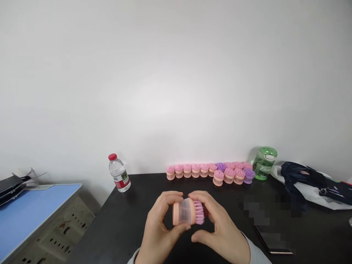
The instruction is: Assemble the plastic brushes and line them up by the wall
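Note:
A small round scrub brush [184, 212] with a peach body, a clear middle section and pink bristles lies sideways in the air above the black table. My left hand [163, 223] grips its clear section, fingers on top and thumb underneath. At the bristle end, my right hand [217, 223] curves around it. The right index fingertip touches the peach collar near the bristles, while that thumb stands apart below. Behind the hands, similar pink-bristled brushes [195, 170] stand in a row along the wall, with a purple brush [249, 176] at the right end.
A water bottle with a red cap [119, 174] stands at the back left corner. On the right are a green lidded container [264, 163], a dark and white cloth bundle [310, 183] and a dark flat device [275, 240], partly pixelated. A blue-topped surface [41, 205] lies left of the table.

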Available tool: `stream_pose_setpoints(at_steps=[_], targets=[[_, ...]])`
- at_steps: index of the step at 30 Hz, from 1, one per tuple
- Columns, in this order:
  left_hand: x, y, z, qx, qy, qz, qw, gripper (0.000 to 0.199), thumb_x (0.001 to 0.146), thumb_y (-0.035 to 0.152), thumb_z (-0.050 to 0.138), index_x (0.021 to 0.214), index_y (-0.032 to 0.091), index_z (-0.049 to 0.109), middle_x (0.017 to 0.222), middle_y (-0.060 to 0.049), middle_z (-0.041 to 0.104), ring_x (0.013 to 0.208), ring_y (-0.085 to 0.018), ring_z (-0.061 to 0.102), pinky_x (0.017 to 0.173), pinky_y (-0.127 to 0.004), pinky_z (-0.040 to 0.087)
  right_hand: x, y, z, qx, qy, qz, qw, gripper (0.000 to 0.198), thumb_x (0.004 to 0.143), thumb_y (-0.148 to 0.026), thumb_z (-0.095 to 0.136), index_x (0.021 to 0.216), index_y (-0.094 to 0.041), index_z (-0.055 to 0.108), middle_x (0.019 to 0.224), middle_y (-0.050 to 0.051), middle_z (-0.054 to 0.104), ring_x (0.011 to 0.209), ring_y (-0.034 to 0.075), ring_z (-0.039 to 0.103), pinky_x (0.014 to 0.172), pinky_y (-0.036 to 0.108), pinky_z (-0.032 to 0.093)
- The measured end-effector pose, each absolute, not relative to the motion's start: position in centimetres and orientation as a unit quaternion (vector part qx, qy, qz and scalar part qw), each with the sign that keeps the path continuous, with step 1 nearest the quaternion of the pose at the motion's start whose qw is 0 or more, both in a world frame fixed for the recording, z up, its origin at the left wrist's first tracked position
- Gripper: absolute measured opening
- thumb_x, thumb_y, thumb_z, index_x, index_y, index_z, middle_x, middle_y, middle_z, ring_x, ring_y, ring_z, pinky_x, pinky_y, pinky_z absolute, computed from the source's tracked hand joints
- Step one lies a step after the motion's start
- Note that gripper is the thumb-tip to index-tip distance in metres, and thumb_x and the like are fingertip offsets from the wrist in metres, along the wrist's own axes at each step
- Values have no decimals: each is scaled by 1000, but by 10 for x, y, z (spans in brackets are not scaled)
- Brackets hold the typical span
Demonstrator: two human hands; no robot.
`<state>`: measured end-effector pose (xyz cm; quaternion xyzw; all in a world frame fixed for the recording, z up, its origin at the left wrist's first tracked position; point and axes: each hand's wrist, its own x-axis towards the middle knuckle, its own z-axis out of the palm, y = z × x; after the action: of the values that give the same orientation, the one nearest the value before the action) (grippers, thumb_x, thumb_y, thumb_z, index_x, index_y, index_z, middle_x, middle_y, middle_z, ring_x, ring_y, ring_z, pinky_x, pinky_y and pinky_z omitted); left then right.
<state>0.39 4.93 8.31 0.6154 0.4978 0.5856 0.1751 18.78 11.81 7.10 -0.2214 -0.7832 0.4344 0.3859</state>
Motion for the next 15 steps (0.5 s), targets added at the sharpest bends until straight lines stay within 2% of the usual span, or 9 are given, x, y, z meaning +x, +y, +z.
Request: stream_pose_setpoints(at_steps=[3,6,8,11,13,15], targets=[[3,49,80,619,502,581,163,46,62,29,88,103,27,69,116,-10,63,102,-33,64,88,-41,52,188,119,75,-239,-791,422,374,45,77,-40,77,114,-25,57,109,5,64,95,23,62,82,32,51],[2,48,78,654,506,555,90,48,62,28,88,106,29,71,121,-12,60,105,-34,63,86,-39,54,190,120,81,-232,-776,458,367,39,77,-47,74,102,-21,60,93,3,66,79,20,60,71,29,50],[1,46,78,674,500,542,44,54,63,28,88,114,29,70,125,-13,59,102,-33,65,84,-38,56,192,122,85,-230,-772,468,364,38,77,-48,73,99,-20,61,89,2,65,77,20,59,70,29,48],[-2,45,78,688,505,520,36,66,64,33,87,126,30,65,127,-14,62,109,-36,64,92,-43,54,194,123,89,-236,-772,456,374,35,80,-47,71,100,-20,61,91,2,65,81,20,60,74,30,47],[-4,45,79,688,520,505,41,64,67,33,85,127,30,64,121,-13,68,118,-39,60,98,-48,51,195,123,90,-243,-777,438,382,34,80,-46,70,100,-20,60,92,2,65,82,20,61,75,30,46],[-7,46,80,688,521,504,32,57,69,31,84,123,30,67,114,-10,73,120,-38,60,101,-49,50,195,123,89,-248,-785,415,386,32,80,-44,70,99,-20,60,93,3,65,84,21,61,76,31,46]])
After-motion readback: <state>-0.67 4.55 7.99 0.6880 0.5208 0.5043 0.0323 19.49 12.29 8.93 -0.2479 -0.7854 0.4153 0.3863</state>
